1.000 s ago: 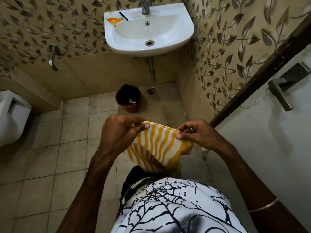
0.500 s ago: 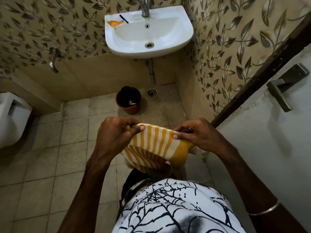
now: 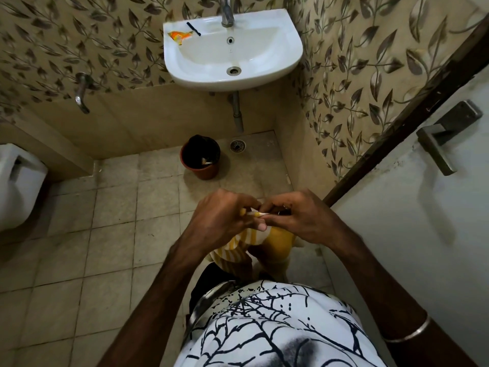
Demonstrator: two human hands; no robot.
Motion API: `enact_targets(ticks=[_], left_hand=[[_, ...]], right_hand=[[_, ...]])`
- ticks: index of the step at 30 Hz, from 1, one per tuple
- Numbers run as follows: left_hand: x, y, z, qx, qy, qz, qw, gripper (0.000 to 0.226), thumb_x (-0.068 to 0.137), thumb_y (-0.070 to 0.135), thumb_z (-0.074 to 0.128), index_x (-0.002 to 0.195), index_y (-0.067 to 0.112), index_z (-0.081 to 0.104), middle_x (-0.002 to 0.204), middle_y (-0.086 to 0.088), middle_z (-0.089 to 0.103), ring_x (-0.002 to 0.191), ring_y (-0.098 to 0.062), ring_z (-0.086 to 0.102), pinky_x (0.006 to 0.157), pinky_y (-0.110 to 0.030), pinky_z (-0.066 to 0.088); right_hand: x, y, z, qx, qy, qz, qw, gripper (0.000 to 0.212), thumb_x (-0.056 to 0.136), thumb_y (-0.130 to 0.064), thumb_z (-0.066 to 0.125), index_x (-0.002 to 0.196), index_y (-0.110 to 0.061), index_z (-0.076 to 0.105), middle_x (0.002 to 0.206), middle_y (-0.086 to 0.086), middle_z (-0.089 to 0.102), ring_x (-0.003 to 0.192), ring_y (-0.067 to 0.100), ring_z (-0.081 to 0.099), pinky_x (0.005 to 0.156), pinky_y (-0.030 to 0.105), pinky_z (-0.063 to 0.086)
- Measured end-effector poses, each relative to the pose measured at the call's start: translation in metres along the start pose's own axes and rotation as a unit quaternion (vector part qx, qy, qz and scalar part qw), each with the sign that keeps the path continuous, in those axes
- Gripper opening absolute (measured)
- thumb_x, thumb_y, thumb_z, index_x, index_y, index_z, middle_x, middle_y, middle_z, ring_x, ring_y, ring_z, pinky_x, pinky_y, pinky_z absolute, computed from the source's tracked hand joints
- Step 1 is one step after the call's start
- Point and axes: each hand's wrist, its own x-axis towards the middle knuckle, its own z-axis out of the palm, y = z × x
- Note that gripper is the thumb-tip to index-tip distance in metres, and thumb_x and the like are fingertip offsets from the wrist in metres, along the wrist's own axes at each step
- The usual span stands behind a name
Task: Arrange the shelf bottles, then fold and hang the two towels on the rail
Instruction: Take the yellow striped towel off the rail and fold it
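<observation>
A yellow and white striped towel [image 3: 275, 243] hangs doubled below my hands, in front of my waist. My left hand [image 3: 219, 215] and my right hand [image 3: 299, 215] are side by side and almost touching, both pinching the towel's top edge between thumb and fingers. Most of the cloth is hidden under my hands and wrists. No shelf, bottles, rail or second towel are in view.
A white basin [image 3: 232, 53] hangs on the leaf-patterned wall ahead, with an orange wrapper [image 3: 178, 36] on its rim. A brown bin [image 3: 200, 157] stands on the tiled floor below it. A toilet [image 3: 18, 186] is at the left. A white door with a metal handle [image 3: 444, 136] is at the right.
My hands have come together from about a towel's width apart, bringing the two held ends of the towel's top edge to meet. The striped face has folded shut and now hangs below.
</observation>
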Motion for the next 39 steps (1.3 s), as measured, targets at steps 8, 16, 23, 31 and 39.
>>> enact_targets(ticks=[8,16,23,31,39], left_hand=[[-0.007,-0.005,0.0,0.043,0.117,0.043,0.991,0.014,0.072,0.022,0.085,0.084,0.022,0.079,0.073,0.004,0.076,0.065,-0.012,0.071,0.058,-0.025,0.054],[-0.016,-0.014,-0.015,0.041,0.164,0.052,0.984,0.014,0.072,0.019,0.086,0.085,0.02,0.079,0.07,0.001,0.075,0.058,-0.013,0.07,0.054,-0.03,0.058],[-0.02,-0.024,-0.024,0.039,0.189,0.026,0.981,0.011,0.078,0.027,0.078,0.088,0.021,0.079,0.073,0.001,0.076,0.061,-0.014,0.07,0.054,-0.033,0.058],[-0.022,-0.028,-0.028,0.052,0.153,-0.006,0.987,0.013,0.08,0.023,0.08,0.093,0.021,0.077,0.077,-0.001,0.076,0.064,-0.014,0.069,0.057,-0.024,0.053],[-0.01,0.009,-0.02,0.078,-0.05,-0.032,0.995,0.083,0.076,0.047,0.078,0.147,0.034,0.038,0.138,-0.002,0.058,0.12,-0.021,0.057,0.095,-0.035,0.047]], right_hand=[[-0.002,0.019,0.001,0.069,-0.077,0.118,0.988,0.02,0.1,-0.02,0.056,0.109,-0.028,0.072,0.101,-0.022,0.065,0.097,-0.004,0.06,0.079,0.022,0.045],[-0.002,0.03,0.0,0.06,-0.081,0.152,0.983,0.007,0.092,-0.031,0.068,0.098,-0.032,0.072,0.1,-0.007,0.072,0.092,0.01,0.068,0.084,0.044,0.059],[-0.008,0.028,-0.009,0.046,-0.049,0.11,0.992,0.035,0.095,-0.057,0.051,0.1,-0.029,0.072,0.095,-0.007,0.071,0.091,0.014,0.066,0.083,0.05,0.056],[-0.011,0.022,-0.01,0.037,0.011,0.074,0.997,0.011,0.087,-0.035,0.073,0.097,-0.031,0.07,0.092,-0.013,0.071,0.086,0.002,0.067,0.076,0.034,0.059],[-0.008,0.005,0.0,-0.037,0.017,0.018,0.999,0.015,0.089,-0.034,0.071,0.103,-0.027,0.072,0.094,-0.01,0.073,0.084,0.002,0.067,0.073,0.033,0.059]])
